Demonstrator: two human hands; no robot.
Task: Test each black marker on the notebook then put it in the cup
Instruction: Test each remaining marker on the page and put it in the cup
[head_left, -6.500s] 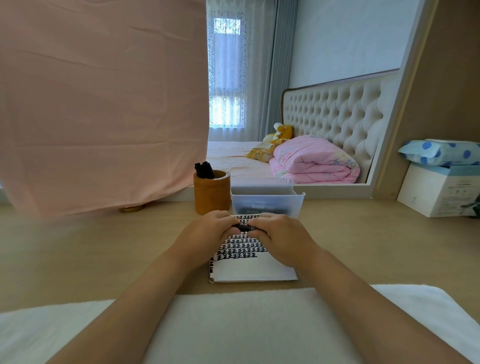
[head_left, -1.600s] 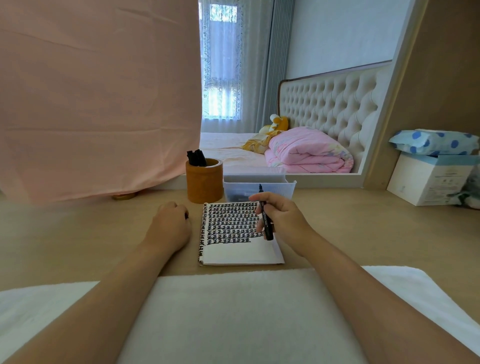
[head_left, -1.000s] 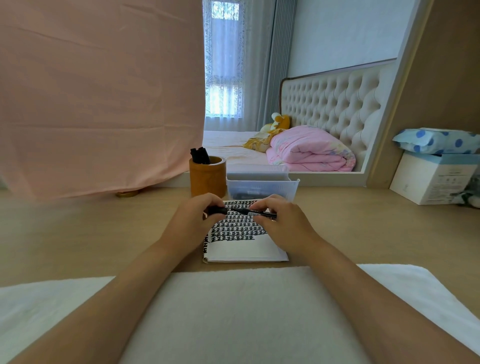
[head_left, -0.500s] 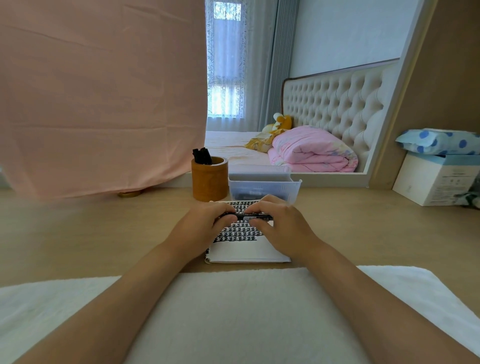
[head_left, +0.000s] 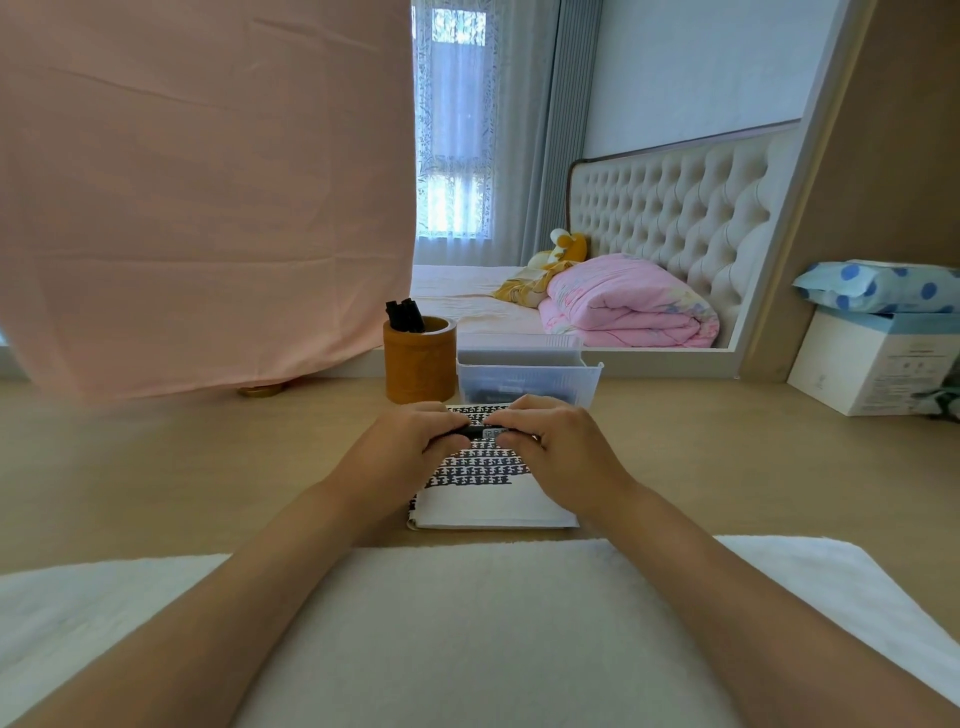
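Observation:
A black marker (head_left: 484, 432) lies crosswise between my two hands, just above the notebook (head_left: 485, 506). My left hand (head_left: 402, 449) grips its left end and my right hand (head_left: 553, 447) grips its right end, with the fingers of both curled round it. Only a short middle stretch of the marker shows. The notebook page carries rows of black marks on its upper half and is white below. The brown cup (head_left: 420, 360) stands behind the notebook to the left with several black markers (head_left: 404, 315) upright in it.
A clear plastic bin (head_left: 527, 378) with dark markers inside stands right behind the notebook, next to the cup. A white cloth (head_left: 467, 623) covers the near desk edge under my forearms. A white box (head_left: 878, 361) sits far right, a pink cloth (head_left: 197, 187) hangs at left.
My right hand held the uncapped marker upright over the page; then both hands met and turned it crosswise. The hands have drawn closer together along it, hiding most of it.

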